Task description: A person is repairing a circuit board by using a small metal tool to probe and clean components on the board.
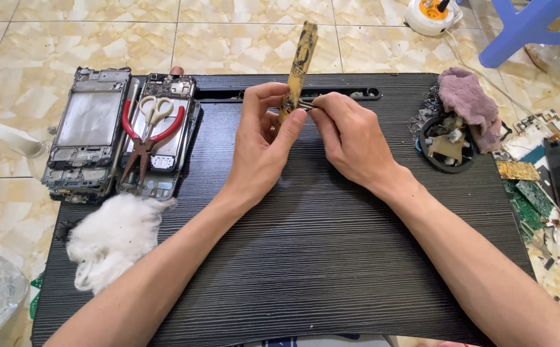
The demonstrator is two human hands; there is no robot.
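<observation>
Two stripped phone frames (90,138) lie side by side at the left of the dark tabletop (306,257), red-handled pliers (145,138) resting on the right-hand one, with a wad of white cotton (113,238) just below them. Near the middle, the left hand (264,144) has its fingers clamped on a long yellowish strip (298,67) held upright above the tabletop. The right hand (351,138) pinches metal tweezers (306,105) whose tips touch the strip's lower part. Farther right sit a purple cloth (469,103), a round black holder (447,144) and green circuit boards (524,205).
</observation>
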